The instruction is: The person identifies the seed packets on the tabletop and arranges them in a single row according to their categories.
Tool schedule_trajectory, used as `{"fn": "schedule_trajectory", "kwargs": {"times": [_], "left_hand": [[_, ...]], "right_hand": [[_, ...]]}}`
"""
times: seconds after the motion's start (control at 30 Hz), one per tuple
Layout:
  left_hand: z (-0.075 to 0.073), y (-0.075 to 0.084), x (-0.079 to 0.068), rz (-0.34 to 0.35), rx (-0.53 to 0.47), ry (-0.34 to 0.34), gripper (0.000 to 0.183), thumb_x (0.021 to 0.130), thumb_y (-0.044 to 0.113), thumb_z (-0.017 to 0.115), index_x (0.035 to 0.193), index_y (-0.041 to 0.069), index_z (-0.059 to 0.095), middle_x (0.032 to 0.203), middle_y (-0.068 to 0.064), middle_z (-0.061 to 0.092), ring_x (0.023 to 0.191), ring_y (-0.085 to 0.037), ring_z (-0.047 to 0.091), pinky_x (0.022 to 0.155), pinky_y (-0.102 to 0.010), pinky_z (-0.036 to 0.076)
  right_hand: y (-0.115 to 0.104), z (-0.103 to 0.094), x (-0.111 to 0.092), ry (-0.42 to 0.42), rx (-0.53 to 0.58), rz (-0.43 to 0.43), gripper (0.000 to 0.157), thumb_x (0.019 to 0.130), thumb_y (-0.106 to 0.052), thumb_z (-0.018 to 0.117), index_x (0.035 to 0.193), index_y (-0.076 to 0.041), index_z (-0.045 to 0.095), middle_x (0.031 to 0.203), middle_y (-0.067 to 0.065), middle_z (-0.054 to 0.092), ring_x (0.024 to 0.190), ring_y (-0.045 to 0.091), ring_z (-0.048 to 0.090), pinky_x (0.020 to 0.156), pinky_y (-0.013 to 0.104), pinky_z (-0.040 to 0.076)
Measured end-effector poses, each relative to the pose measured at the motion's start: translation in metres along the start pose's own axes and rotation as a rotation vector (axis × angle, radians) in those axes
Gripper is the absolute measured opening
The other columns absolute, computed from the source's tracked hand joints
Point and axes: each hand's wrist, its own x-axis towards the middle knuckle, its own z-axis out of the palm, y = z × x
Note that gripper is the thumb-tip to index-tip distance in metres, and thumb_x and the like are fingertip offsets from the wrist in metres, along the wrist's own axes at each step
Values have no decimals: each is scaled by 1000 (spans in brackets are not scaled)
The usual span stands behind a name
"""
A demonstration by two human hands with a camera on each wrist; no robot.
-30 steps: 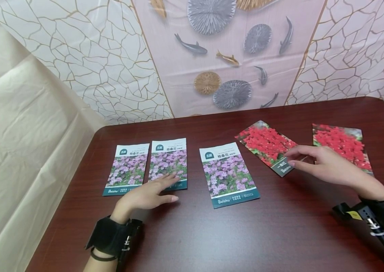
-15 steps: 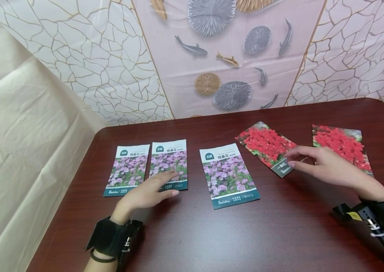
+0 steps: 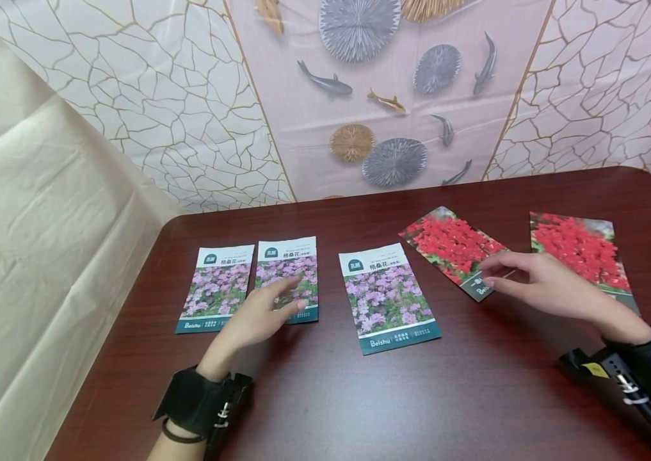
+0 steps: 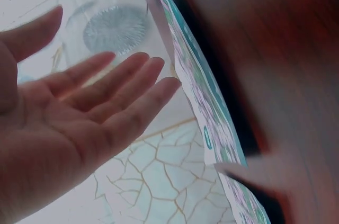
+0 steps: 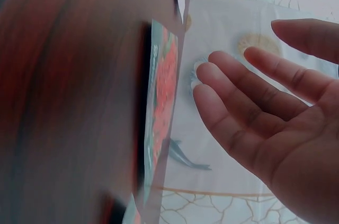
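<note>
Several flower seed packets lie on the dark red-brown table. Above the second purple-flower packet (image 3: pixel 287 269), my left hand (image 3: pixel 258 317) hovers with relaxed, spread fingers; the left wrist view shows its palm bare. To its left lies another purple-flower packet (image 3: pixel 216 288), close beside the second. A third purple-flower packet (image 3: pixel 388 298) sits mid-table, slightly turned. My right hand (image 3: pixel 538 282) is over the lower end of a tilted red-flower packet (image 3: pixel 449 240), holding nothing, its fingers loosely bent. Behind that hand is a second red-flower packet (image 3: pixel 581 250), partly covered by it.
The table (image 3: pixel 417 403) has rounded far corners. A patterned cloth (image 3: pixel 313 147) with fish and round motifs hangs behind it. A cream cloth (image 3: pixel 43 256) drapes along the left side. Each wrist wears a black strap with a small camera and cable.
My left hand has lifted from the second purple-flower packet and shifted slightly right and away from me. The right hand has moved slightly left. The packets lie in the same places.
</note>
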Motion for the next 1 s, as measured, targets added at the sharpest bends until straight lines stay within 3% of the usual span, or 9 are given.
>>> {"fn": "schedule_trajectory", "kwargs": {"times": [0.17,0.37,0.47,0.7,1.0], "left_hand": [[3,7,3,-32,-91,45,49,91,28,57,134,8,44,124,-10,55,110,-24,53,88,-44,44],[8,17,8,-36,-207,-8,46,91,27,57,130,5,48,116,-8,59,109,-23,54,89,-42,44],[12,21,10,-45,-270,-52,44,92,26,57,129,4,48,115,-9,58,110,-24,53,89,-40,45],[27,26,18,-93,-520,-215,51,92,22,56,134,0,37,121,-16,52,108,-28,54,86,-36,47],[39,31,23,-187,-658,-261,55,93,22,55,137,2,31,133,-20,40,116,-30,48,89,-36,46]], "right_hand": [[-5,5,1,-15,26,22,19,84,-8,66,103,-6,64,89,-3,63,75,2,57,61,22,48],[-13,9,2,-66,127,108,19,88,-12,61,105,-3,62,89,2,62,74,9,59,62,24,48],[-17,11,4,-111,229,146,19,90,-10,58,106,0,60,89,6,64,74,14,61,64,26,50],[-16,17,5,-235,558,186,26,95,-3,46,113,16,48,102,24,62,85,16,65,72,34,53],[-13,23,6,-319,827,254,37,96,-7,46,119,21,37,109,25,57,97,22,61,80,38,50]]}}
